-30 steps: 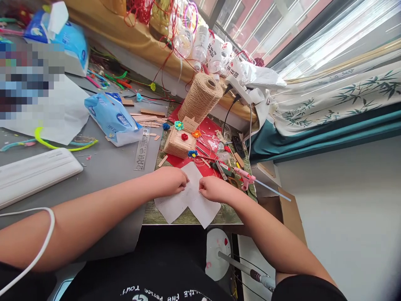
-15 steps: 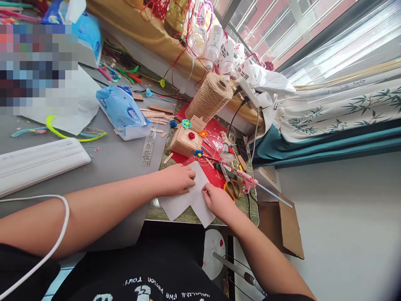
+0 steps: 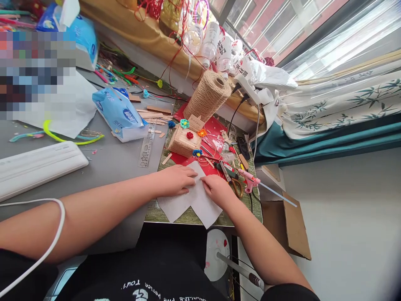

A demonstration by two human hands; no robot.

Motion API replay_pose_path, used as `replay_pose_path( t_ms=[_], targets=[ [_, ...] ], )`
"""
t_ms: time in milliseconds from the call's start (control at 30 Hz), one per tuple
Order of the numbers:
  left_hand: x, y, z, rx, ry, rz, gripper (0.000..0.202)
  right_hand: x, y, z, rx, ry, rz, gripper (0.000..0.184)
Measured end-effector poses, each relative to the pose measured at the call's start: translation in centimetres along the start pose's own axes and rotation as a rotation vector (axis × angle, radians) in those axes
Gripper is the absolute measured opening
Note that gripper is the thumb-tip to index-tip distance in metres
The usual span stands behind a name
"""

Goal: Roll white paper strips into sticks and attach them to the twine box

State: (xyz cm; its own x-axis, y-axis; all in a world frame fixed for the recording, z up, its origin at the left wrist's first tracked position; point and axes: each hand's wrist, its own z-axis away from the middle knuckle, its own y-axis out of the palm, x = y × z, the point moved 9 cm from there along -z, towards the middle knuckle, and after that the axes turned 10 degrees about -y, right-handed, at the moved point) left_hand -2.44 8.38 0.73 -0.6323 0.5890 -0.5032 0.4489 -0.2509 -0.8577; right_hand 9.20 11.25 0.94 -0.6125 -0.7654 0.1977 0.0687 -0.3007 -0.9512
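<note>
Both my hands rest on a white sheet of paper (image 3: 200,205) lying at the near edge of the desk. My left hand (image 3: 177,179) presses on its left half, fingers curled and tips pinched at the paper's middle. My right hand (image 3: 216,189) meets it from the right, fingertips pinched on the same fold line. Just behind the paper stands a small twine-wrapped box (image 3: 183,143) with little red, orange and blue flowers on a red mat (image 3: 216,125).
A big cone of jute twine (image 3: 208,96) stands behind the box. A pink glue gun (image 3: 249,179) and scissors (image 3: 234,184) lie to the right. A ruler (image 3: 147,146), blue tissue pack (image 3: 119,113), wooden sticks (image 3: 155,115) and a white keyboard (image 3: 37,167) lie on the left.
My right hand has slid left along the paper until its fingertips meet my left hand's. The view has shifted slightly.
</note>
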Motion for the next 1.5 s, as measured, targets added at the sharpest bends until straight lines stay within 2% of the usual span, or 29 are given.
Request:
replay_pose_path(
  t_ms=[267, 400, 633, 767, 800, 833, 867, 933, 1000, 1033, 1100, 1200, 1300, 1500],
  targets=[
    [0.6, 0.7, -0.5, 0.028, -0.043, 0.054, 0.028, 0.0, 0.2, 0.2, 0.185, 0.013, 0.049, 0.021],
    [0.7, 0.6, -0.5, 0.026, -0.053, 0.07, 0.028, 0.2, 0.3, 1.0, 0.226, 0.039, 0.05, 0.021],
    [0.8, 0.7, -0.5, 0.053, -0.067, 0.059, 0.032, 1.3, 1.0, 3.4, 0.3, 0.08, 0.054, 0.021],
    [0.9, 0.6, -0.4, 0.03, -0.052, 0.079, 0.031, 1.4, 1.3, 5.8, 0.459, 0.093, -0.013, 0.014],
    [0.9, 0.5, -0.3, 0.02, -0.044, 0.08, 0.031, 1.3, 1.0, 6.3, 0.451, 0.105, -0.07, 0.013],
    [0.9, 0.4, -0.3, 0.013, -0.033, 0.077, 0.031, 1.1, 0.2, 6.5, 0.384, 0.127, -0.142, 0.013],
    [0.8, 0.4, -0.2, 0.01, -0.019, 0.07, 0.03, 0.6, -0.9, 6.5, 0.257, 0.165, -0.229, 0.014],
    [0.4, 0.0, -0.2, 0.008, 0.007, 0.045, 0.029, -0.7, -3.2, 6.6, -0.096, 0.282, -0.474, 0.016],
    [-0.3, -0.7, -0.2, -0.017, 0.028, 0.024, 0.029, -1.6, -3.4, 6.9, -0.396, 0.404, -0.817, 0.02],
    [-0.7, -1.2, -0.2, -0.045, 0.036, 0.023, 0.03, -1.5, -2.7, 6.8, -0.48, 0.439, -1.005, 0.024],
    [-1.7, -2.5, -0.1, -0.122, 0.051, 0.061, 0.037, -0.3, -1.1, 5.8, -0.562, 0.442, -1.291, 0.029],
    [-2.3, -4.1, 0.3, -0.237, 0.014, 0.169, 0.036, 2.1, 0.1, 4.2, -0.591, 0.387, -1.499, 0.029],
    [-2.3, -5.1, 0.8, -0.305, -0.025, 0.216, 0.024, 3.6, 0.2, 3.4, -0.6, 0.364, -1.584, 0.03],
    [-0.9, -5.4, 1.0, -0.339, -0.168, 0.334, 0.024, 4.0, 0.1, 2.9, -0.712, 0.344, -1.629, 0.028]
  ],
)
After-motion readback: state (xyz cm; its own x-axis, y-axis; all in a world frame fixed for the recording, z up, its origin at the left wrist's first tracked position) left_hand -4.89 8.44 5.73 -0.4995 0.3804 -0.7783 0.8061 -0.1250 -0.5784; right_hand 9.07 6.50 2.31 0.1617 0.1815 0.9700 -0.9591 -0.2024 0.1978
